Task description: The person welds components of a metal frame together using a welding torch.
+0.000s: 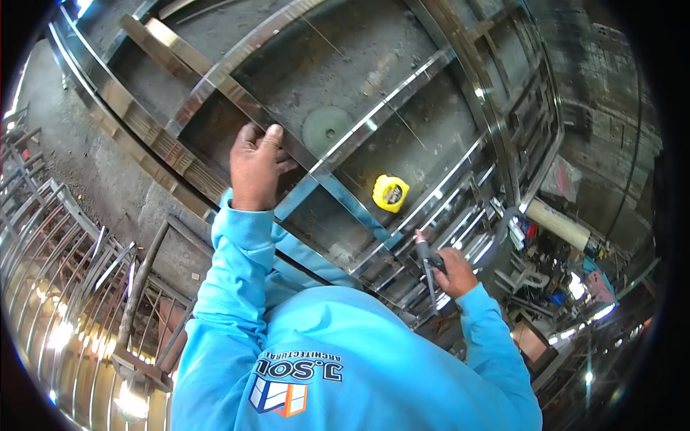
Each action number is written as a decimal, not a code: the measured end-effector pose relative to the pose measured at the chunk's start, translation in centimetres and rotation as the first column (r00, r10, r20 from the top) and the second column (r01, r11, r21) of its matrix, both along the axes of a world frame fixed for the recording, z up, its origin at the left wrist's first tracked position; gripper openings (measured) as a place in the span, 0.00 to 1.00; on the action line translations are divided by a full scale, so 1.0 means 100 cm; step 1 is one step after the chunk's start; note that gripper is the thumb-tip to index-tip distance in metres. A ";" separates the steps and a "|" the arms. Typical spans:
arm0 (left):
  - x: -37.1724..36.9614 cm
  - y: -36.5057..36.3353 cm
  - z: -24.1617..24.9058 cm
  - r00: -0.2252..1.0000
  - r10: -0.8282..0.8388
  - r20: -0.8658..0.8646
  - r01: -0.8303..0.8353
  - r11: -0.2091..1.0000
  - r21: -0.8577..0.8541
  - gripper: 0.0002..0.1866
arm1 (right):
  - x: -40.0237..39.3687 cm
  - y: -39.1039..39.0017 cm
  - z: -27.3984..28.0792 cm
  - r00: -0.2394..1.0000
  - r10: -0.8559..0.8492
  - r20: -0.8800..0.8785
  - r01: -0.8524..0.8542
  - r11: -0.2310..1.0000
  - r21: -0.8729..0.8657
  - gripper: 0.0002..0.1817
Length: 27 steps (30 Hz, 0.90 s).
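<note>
My left hand [253,167] lies flat, fingers spread, on the steel strip [244,100]: stiff, slick, sharp-edged, best held mid-length. My right hand [454,271] pinches a marker [425,264].

The left hand [255,169] rests on a metal strip [287,133] of the steel frame [402,93]. At its four o'clock a tape measure [390,192] lies inside the frame. Further toward four o'clock, the right hand [454,271] grips a marker [425,262]. A disc [328,131] lies at the tape's eleven o'clock.
</note>
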<state>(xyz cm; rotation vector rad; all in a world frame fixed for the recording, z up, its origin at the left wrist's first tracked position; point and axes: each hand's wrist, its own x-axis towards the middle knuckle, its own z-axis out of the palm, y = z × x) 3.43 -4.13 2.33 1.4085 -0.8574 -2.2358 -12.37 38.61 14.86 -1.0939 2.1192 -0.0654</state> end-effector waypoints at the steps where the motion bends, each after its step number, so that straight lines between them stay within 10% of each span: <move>1: 0.001 0.000 -0.004 1.000 -0.018 0.004 0.018 1.000 -0.017 0.16 | -0.008 -0.007 0.012 0.999 -0.028 0.022 0.028 0.999 0.024 0.28; 4: 0.001 0.000 -0.004 1.000 0.001 -0.007 -0.001 1.000 0.010 0.15 | -0.025 -0.054 0.062 0.985 -0.173 -0.003 0.173 0.985 -0.026 0.32; 8: 0.003 0.001 -0.006 1.000 -0.010 -0.023 0.010 1.000 0.016 0.15 | -0.059 -0.126 0.085 0.984 -0.005 -0.176 -0.064 0.919 -0.388 0.36; 15: 0.002 -0.002 0.002 1.000 -0.025 -0.015 0.024 0.998 -0.060 0.16 | 0.005 -0.279 0.079 0.954 0.056 0.293 0.104 0.858 -0.504 0.42; 17: 0.012 0.011 -0.062 0.963 -0.208 0.173 0.266 0.848 -0.459 0.16 | 0.024 -0.326 0.081 0.939 0.232 0.253 -0.033 0.794 -0.607 0.41; 20: 0.000 0.008 -0.015 0.992 0.057 -0.115 -0.077 0.981 -0.178 0.17 | 0.032 -0.379 0.037 0.974 0.199 0.112 -0.042 0.639 -0.768 0.37; 22: 0.002 0.000 -0.007 1.000 0.000 -0.001 0.000 1.000 -0.026 0.18 | 0.033 -0.401 0.012 0.936 0.016 0.352 0.247 0.682 -0.688 0.36; 27: 0.003 -0.003 0.002 0.999 -0.032 0.034 0.032 0.999 -0.016 0.16 | 0.020 -0.404 -0.047 0.919 -0.046 0.391 0.283 0.768 -0.575 0.32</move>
